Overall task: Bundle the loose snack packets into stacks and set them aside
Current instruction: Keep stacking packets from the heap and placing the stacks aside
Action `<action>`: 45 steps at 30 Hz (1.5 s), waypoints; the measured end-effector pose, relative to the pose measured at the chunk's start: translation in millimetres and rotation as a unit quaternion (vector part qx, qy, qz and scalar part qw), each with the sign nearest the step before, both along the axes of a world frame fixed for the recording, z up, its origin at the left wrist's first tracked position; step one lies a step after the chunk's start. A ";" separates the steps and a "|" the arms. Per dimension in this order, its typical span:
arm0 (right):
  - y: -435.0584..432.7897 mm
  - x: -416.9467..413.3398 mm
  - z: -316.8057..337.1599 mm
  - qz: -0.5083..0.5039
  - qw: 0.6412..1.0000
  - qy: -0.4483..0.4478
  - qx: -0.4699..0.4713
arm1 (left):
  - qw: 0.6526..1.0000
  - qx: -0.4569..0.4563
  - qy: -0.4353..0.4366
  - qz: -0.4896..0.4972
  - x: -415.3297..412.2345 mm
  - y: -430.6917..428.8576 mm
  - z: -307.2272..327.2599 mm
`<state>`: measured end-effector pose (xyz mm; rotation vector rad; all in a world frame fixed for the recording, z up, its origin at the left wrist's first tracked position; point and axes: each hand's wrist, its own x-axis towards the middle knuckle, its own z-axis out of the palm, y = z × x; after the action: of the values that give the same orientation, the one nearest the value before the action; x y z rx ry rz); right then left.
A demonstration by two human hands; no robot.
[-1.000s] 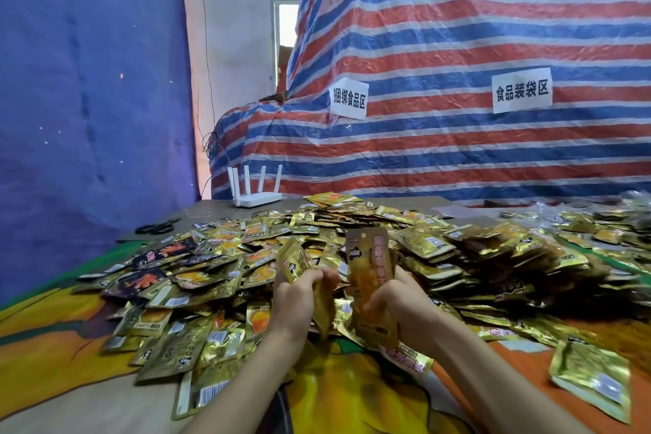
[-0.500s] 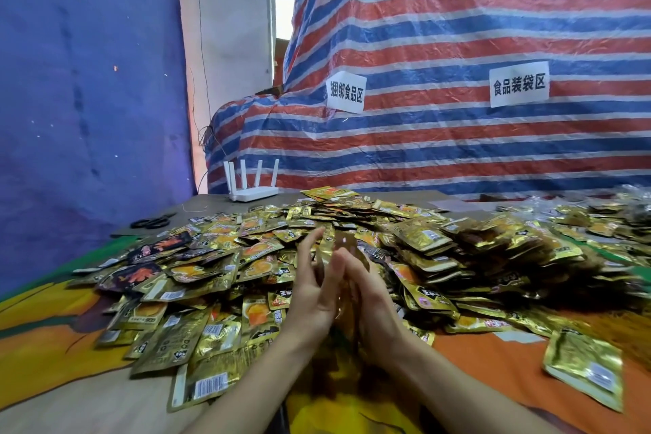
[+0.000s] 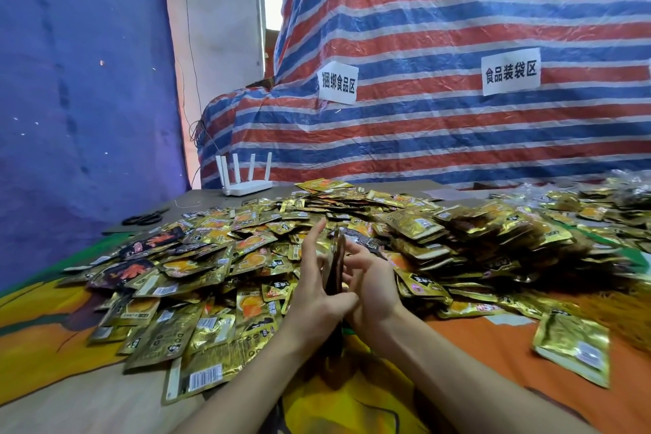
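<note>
Thin stack of gold and dark foil snack packets [image 3: 334,257] stands on edge, upright, sandwiched btw both palms just above the orange-and-yellow printed table cloth [image 3: 475,345], at the near edge of the big loose heap of gold foil snack packets [image 3: 405,222]. Left hand [image 3: 311,289] lies flat vs the stack's left face, fingers [image 3: 311,243] straight and pointing up, thumb crossing low in front toward the other hand. Right hand [image 3: 375,289] presses the opp. face, its fingers [image 3: 355,254] loosely spread and a bit bent, not wrapped round the stack. Heap spreads across the table's middle, left to right; a few dark red-print packets lie at its left fringe. One single gold packet [image 3: 574,345] lies apart at the near right. At the far left corner: white router w/ upright antennas [image 3: 246,183] and black scissors [image 3: 144,219]. Behind, a red-white-blue striped tarp [image 3: 440,134] carries two white paper signs [image 3: 337,82] w/ black characters; a blue sheet [image 3: 81,99] hangs at left.
</note>
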<state>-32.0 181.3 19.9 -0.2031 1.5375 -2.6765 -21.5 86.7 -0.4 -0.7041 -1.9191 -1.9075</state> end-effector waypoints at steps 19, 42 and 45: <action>193.5 20.6 32.0 -0.246 0.581 0.036 0.775 | 0.997 -0.058 0.049 0.020 1.1 -5.4 -4.6; 234.2 28.8 63.4 -0.307 0.541 0.037 0.782 | 1.000 -0.012 0.000 0.003 9.7 -2.8 5.7; 183.1 26.8 59.6 -0.218 0.664 0.128 0.704 | 0.999 0.026 -0.039 0.006 7.6 -3.4 6.1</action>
<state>-5.1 364.4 79.5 -0.1056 3.4315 -0.7930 -13.9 83.4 5.7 -0.6101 -1.9082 -1.9965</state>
